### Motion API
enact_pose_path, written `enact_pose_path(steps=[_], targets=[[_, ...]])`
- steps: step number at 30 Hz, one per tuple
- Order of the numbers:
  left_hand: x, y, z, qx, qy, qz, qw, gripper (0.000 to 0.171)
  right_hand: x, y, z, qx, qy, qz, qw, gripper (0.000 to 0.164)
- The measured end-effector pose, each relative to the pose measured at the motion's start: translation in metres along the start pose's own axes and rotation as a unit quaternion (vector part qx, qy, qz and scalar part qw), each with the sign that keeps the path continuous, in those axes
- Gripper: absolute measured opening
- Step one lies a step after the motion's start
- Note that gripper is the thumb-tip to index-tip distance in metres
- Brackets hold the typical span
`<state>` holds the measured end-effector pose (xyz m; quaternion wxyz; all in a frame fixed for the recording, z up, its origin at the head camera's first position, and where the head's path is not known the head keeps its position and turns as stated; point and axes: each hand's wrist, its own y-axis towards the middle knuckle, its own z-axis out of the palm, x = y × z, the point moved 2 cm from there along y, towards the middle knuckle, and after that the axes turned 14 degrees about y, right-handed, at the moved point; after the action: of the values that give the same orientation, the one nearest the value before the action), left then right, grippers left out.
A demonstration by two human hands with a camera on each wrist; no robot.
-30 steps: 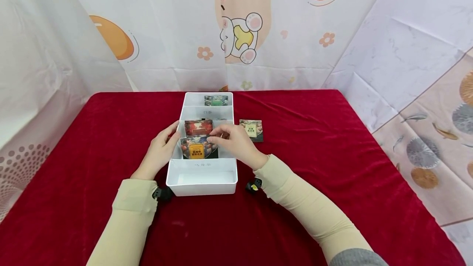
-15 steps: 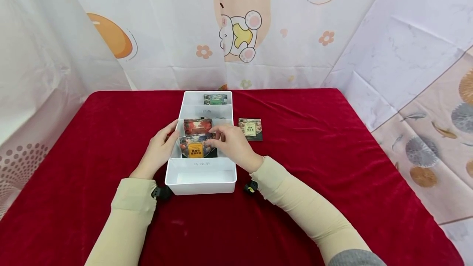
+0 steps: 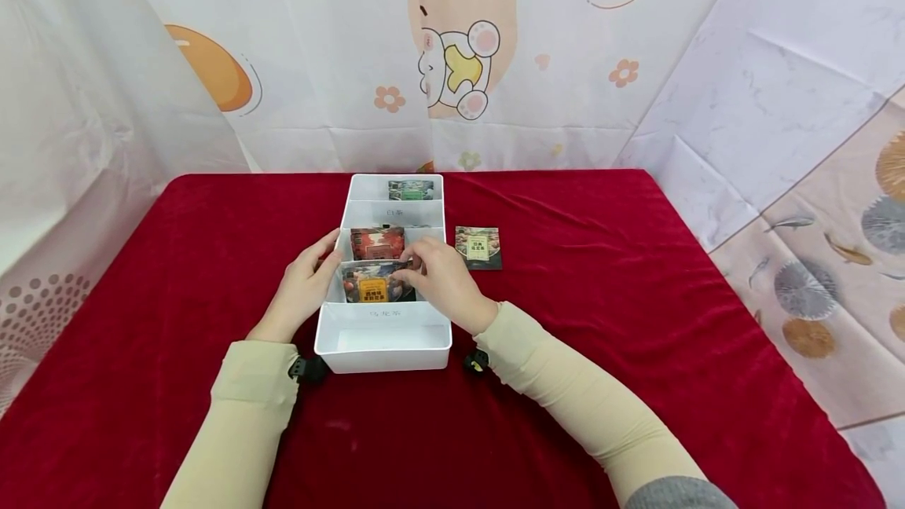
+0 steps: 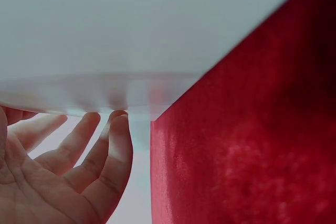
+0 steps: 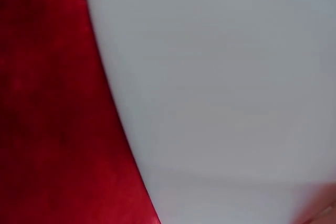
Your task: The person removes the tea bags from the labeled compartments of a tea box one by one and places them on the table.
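Observation:
A long white divided box (image 3: 382, 360) stands on the red cloth, its compartments running away from me. My left hand (image 3: 300, 289) rests against the box's left side; in the left wrist view its fingertips touch the white wall with the fingers only slightly bent. Reaching into a middle compartment, my right hand (image 3: 448, 281) pinches the right edge of a tea packet (image 3: 373, 285) with an orange label. Directly behind it sits a red tea packet (image 3: 377, 243). The right wrist view shows mostly the box's wall (image 5: 220, 87), with the hand barely visible at the corner.
A green-labelled tea packet (image 3: 412, 190) is in the rearmost compartment. Another packet (image 3: 478, 247) with a pale label lies on the cloth just right of the box. Printed labels mark some dividers. A patterned curtain (image 3: 318, 45) hangs behind the table.
My right hand has shifted slightly left and down over the orange-labelled packet, which also sits a little further left. The left hand stays at the box's side.

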<state>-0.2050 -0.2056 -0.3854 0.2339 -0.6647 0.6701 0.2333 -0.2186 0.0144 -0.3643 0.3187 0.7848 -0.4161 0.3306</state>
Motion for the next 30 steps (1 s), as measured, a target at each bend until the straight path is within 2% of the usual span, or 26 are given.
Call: enact_pose_path(steps=[13, 18, 30], targets=[[0.001, 0.000, -0.001, 0.000, 0.001, 0.007, 1.0000, 0.054, 0.000, -0.002, 0.000, -0.002, 0.004, -0.034, 0.999, 0.008], [0.000, -0.001, -0.001, -0.003, -0.001, 0.007, 1.0000, 0.053, -0.001, -0.003, -0.004, 0.009, 0.006, -0.047, 0.999, 0.016], [-0.002, -0.002, -0.002, -0.003, -0.002, 0.007, 1.0000, 0.053, 0.004, -0.008, -0.010, 0.098, -0.062, -0.048, 0.992, 0.036]])
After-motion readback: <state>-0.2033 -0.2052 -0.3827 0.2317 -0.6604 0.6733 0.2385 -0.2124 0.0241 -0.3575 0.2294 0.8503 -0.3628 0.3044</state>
